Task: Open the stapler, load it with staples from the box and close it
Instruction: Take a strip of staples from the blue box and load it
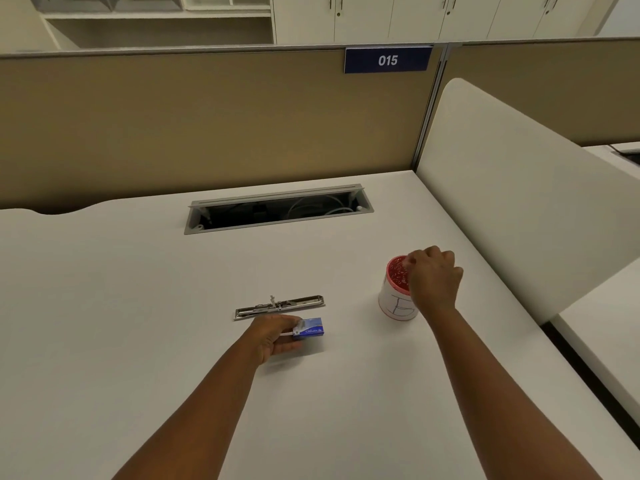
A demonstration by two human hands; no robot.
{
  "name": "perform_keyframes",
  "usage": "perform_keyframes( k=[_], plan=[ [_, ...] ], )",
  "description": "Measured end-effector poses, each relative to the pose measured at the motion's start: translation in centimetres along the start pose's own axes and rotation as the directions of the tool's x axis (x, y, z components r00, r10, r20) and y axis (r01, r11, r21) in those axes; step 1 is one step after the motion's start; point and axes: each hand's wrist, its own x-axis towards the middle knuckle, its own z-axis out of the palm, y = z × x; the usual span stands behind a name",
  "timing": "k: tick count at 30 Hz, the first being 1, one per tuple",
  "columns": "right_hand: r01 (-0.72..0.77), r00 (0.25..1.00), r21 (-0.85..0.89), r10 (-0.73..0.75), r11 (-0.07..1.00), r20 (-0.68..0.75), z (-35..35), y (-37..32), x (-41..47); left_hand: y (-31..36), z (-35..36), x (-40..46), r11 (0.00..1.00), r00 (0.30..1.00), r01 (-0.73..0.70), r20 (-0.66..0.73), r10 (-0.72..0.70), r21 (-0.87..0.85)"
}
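A metal stapler (280, 306) lies opened out flat on the white desk (138, 306), its long silver channel facing up. Just in front of it my left hand (273, 336) holds a small blue staple box (309, 328), whose white inner tray sticks out toward my palm. My right hand (433, 278) is over to the right, fingers bunched at the rim of a white cup (396, 299) with a red inside. I cannot tell whether those fingers pinch anything.
A cable slot (278, 208) with an open grey lid is cut into the desk behind the stapler. A tan partition (207, 126) with a blue "015" sign (388, 59) closes the back. A white side divider (519, 188) stands at the right.
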Motion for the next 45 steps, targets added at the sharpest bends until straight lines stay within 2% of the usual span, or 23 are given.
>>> perform_keyframes(
  k=[4,9,12,14,16,17,18,19,21,23,27,32,39,45],
  plan=[
    [-0.003,0.996,-0.003,0.003,1.0,0.087,-0.2,0.9,0.5,0.3,0.4,-0.3,1.0,1.0,0.002,0.006,-0.002,-0.009],
    [-0.015,0.997,0.013,0.014,1.0,0.07,-0.3,1.0,0.5,0.9,0.9,-0.7,0.999,1.0,-0.014,0.017,0.015,-0.038],
    [-0.027,0.996,0.255,0.048,0.967,-0.075,-0.5,-0.2,0.0,1.2,0.8,-0.8,0.996,0.999,-0.02,0.039,0.024,-0.085],
    [0.03,0.996,0.464,0.011,0.885,-0.087,-0.6,-1.8,-1.0,1.3,0.9,-0.9,0.99,0.997,-0.036,0.058,0.044,-0.134],
    [-0.005,0.996,0.654,-0.051,0.756,0.066,0.0,-3.7,-2.3,1.4,0.9,-0.8,0.984,0.996,-0.048,0.068,0.061,-0.17],
    [-0.115,0.975,0.727,-0.063,0.677,0.214,0.4,-4.5,-3.0,1.4,0.9,-0.8,0.981,0.995,-0.053,0.076,0.068,-0.185],
    [-0.271,0.922,0.758,-0.066,0.593,0.382,0.8,-5.2,-3.7,1.4,0.9,-0.8,0.979,0.993,-0.057,0.086,0.075,-0.198],
    [-0.435,0.836,0.738,-0.072,0.516,0.543,1.1,-5.7,-4.2,1.4,1.0,-0.9,0.976,0.992,-0.06,0.097,0.082,-0.211],
    [-0.637,0.674,0.65,-0.111,0.415,0.731,1.7,-6.3,-5.3,1.4,1.1,-1.0,0.97,0.989,-0.064,0.112,0.093,-0.233],
    [-0.692,0.638,0.639,-0.128,0.336,0.759,2.2,-6.5,-5.8,1.2,1.1,-1.0,0.96,0.987,-0.06,0.128,0.098,-0.272],
    [-0.71,0.662,0.669,-0.117,0.22,0.74,2.6,-6.5,-5.8,1.0,0.7,-1.1,0.927,0.975,-0.032,0.191,0.111,-0.374],
    [-0.708,0.671,0.681,-0.126,0.185,0.731,2.9,-6.4,-5.7,0.7,0.7,-1.3,0.924,0.97,-0.05,0.202,0.136,-0.38],
    [-0.713,0.674,0.685,-0.126,0.147,0.728,3.4,-6.1,-6.4,0.5,0.8,-1.3,0.933,0.982,-0.098,0.12,0.148,-0.347],
    [-0.685,0.697,0.686,-0.053,0.245,0.715,3.3,-5.8,-6.2,0.3,1.1,-1.3,0.956,0.986,-0.158,0.019,0.168,-0.246]
  ],
)
